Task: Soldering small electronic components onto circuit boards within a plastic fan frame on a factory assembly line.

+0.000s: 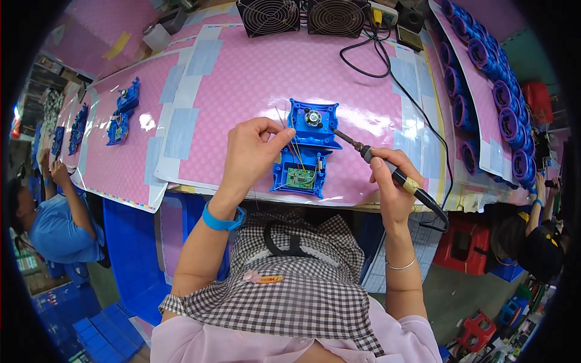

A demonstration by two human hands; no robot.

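One blue plastic half-shell (pixel 330 115) with a round, dark-rimmed part (pixel 313 118) in its middle lay on the shiny pink dotted sheet (pixel 242 78) of the table, and just below it, nearer to the person, lay a second blue half-shell (pixel 278 181) holding a green circuit board (pixel 301 177). From my distant place I saw the left hand (pixel 257 148) at the left side of these shells; its thumb and forefinger were pinched together on a thin strand (pixel 280 117), but I could not tell whether this was wire or solder. The right hand (pixel 396 181) had its fingers wrapped around a dark-handled soldering iron (pixel 393 172), whose metal tip pointed at the right edge of the upper shell; whether it touched there, I could not tell. Two square black fans (pixel 269 17) with round wire guards stood at the far edge of the table.
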